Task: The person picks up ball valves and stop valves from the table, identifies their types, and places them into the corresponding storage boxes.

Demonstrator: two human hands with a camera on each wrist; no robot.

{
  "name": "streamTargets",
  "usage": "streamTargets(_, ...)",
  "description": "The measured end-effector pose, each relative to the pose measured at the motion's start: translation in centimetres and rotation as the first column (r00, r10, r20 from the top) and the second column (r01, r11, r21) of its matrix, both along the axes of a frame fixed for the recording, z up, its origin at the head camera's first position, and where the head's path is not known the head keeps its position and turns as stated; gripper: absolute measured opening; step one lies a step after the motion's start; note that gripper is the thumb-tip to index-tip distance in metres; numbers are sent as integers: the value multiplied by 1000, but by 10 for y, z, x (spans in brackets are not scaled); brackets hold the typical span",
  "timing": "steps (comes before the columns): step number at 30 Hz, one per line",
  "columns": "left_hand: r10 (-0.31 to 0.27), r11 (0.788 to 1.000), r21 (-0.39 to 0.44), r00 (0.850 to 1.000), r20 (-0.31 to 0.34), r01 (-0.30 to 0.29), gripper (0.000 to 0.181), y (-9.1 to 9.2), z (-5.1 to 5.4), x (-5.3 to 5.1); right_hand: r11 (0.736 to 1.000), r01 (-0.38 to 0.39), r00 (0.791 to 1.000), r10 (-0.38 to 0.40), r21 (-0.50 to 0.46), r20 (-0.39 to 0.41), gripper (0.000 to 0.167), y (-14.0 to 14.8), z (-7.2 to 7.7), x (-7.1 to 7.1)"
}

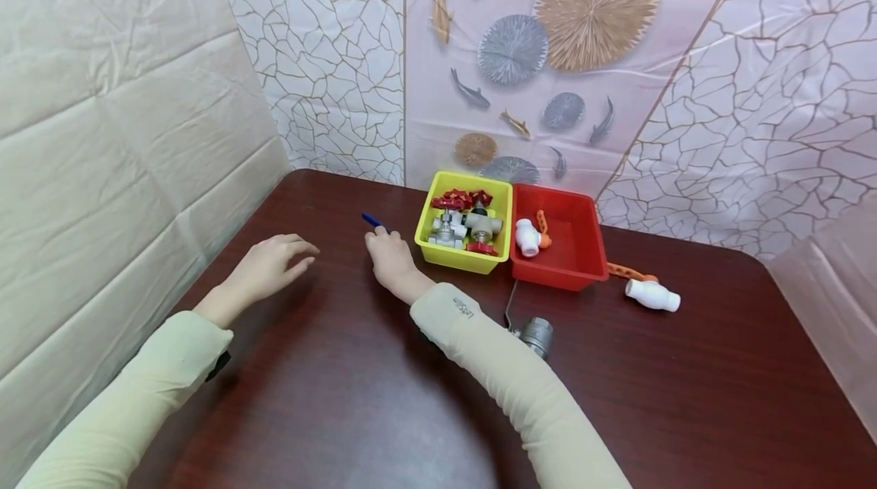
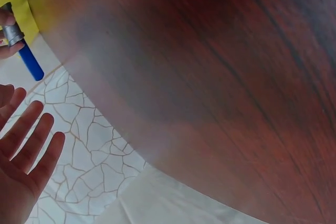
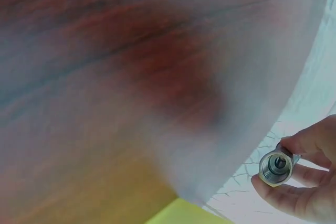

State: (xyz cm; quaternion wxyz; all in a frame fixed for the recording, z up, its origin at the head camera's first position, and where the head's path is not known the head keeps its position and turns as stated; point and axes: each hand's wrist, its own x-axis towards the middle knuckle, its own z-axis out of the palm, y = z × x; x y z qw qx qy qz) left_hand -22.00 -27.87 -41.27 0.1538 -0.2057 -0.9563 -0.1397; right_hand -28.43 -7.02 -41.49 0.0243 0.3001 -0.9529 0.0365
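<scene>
Head view shows 2 bins side by side near the back of the table (image 1: pixel 329 397), with work judged to be the sorting of valves, partly complete.

Done, as far as can be judged: the yellow bin (image 1: pixel 459 259) contains several valves with red handwheels (image 1: pixel 483 225), heaped so that an exact count is not possible. The red bin (image 1: pixel 565 241) contains 1 white valve with an orange handle (image 1: pixel 527 238), lying at its left side; most of its floor is bare.

Outstanding: 3 valves are outside the bins. Item 1, a blue-handled metal valve (image 2: pixel 27 53), is in the right hand (image 1: pixel 393 260), to the left of the yellow bin. Item 2, a steel valve with a thin lever (image 1: pixel 537 335), lies in front of the bins, partly hidden by the right sleeve (image 1: pixel 507 367). Item 3, a second white valve (image 1: pixel 654 295), lies to the right of the red bin, an orange handle beside it.

Grip: the right hand pinches item 1 by its metal body, threaded mouth visible in the right wrist view. The left hand (image 1: pixel 270 264) is empty, fingers relaxed and apart. Which bin suits item 1 cannot be determined.
</scene>
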Motion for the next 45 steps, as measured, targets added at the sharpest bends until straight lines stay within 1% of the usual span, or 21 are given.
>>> streamTargets(2,-5,1000,1,1000,-5,5,18,0,1,-1,1000,-12,1000,12,-15,1,23,2,5,1)
streamTargets(6,-12,1000,1,1000,-13,12,18,2,3,-3,997,-25,999,27,-76,29,24,8,16,1)
streamTargets(12,-14,1000,-2,1000,13,14,20,6,4,-2,985,-37,997,49,-170,65,24,18,27,0)
streamTargets(17,-16,1000,-2,1000,18,16,19,8,4,-1,972,-74,994,90,-222,65,26,28,37,6)
streamTargets(20,-21,1000,-5,1000,16,21,19,10,5,-1,969,-90,993,105,-232,54,26,34,42,9)
streamTargets(25,-39,999,-8,999,7,39,19,15,6,-2,967,-96,994,107,-235,35,25,47,52,10)
streamTargets(33,-59,998,-26,998,-14,59,21,23,11,-7,970,-68,995,84,-232,58,31,75,68,10)
streamTargets(40,-94,995,-36,995,-14,93,26,34,16,-12,974,-42,997,56,-220,58,32,103,75,9)
streamTargets(45,-118,992,-50,993,-14,117,27,45,19,-14,973,-26,997,41,-230,63,35,124,78,8)
